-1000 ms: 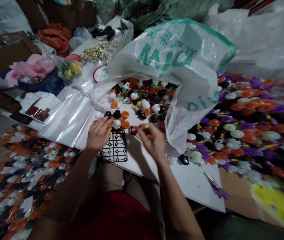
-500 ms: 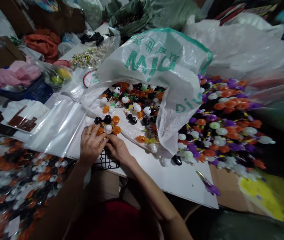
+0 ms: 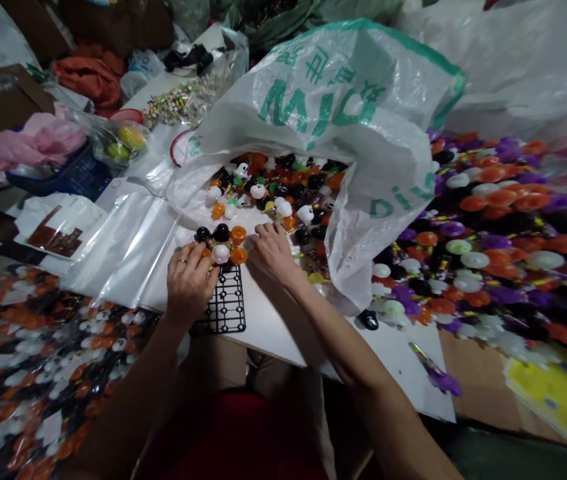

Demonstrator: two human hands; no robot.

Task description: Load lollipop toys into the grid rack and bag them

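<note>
A strip of white tabletop (image 3: 270, 327) lies open between the black grid (image 3: 230, 300) and the plastic bag (image 3: 398, 160), though the right forearm (image 3: 336, 327) crosses above it. Ahead of the right hand (image 3: 270, 251), the bag's mouth leaves a way in to the heaped pieces (image 3: 290, 183), while its raised sheet walls them off at the back and on the right. The left hand (image 3: 189, 279) blocks the grid's left side, and a cluster of round pieces (image 3: 220, 254) its far end.

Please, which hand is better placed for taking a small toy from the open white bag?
Probably the right hand: it is close to the small toys at the mouth of the white bag. The left hand is farther off, beside the black grid.
</note>
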